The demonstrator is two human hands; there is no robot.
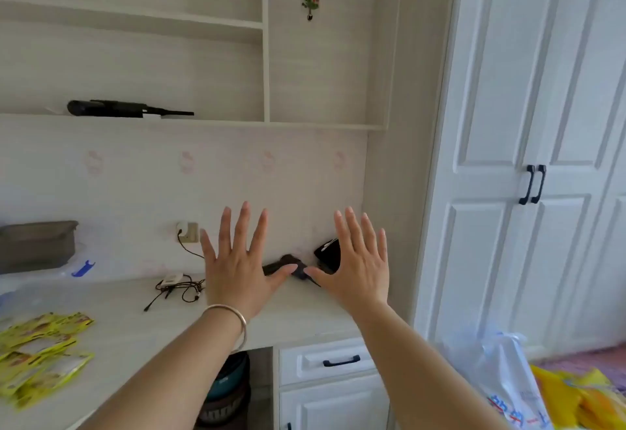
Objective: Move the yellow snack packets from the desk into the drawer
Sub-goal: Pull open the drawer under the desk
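Several yellow snack packets [40, 355] lie spread on the pale desk [142, 324] at the lower left. Under the desk's right end a white drawer [325, 360] with a dark handle is closed. My left hand [238, 260], with a silver bangle on the wrist, and my right hand [355, 267] are both raised above the desk with fingers straight and spread, backs toward me. Neither hand holds or touches anything. The packets are well to the left of both hands.
A grey box [35, 245] stands at the far left back. Tangled black cables [179, 289] and dark small items [325, 255] lie by the wall. A white wardrobe [528, 158] fills the right. A plastic bag [508, 385] with yellow packs sits at lower right.
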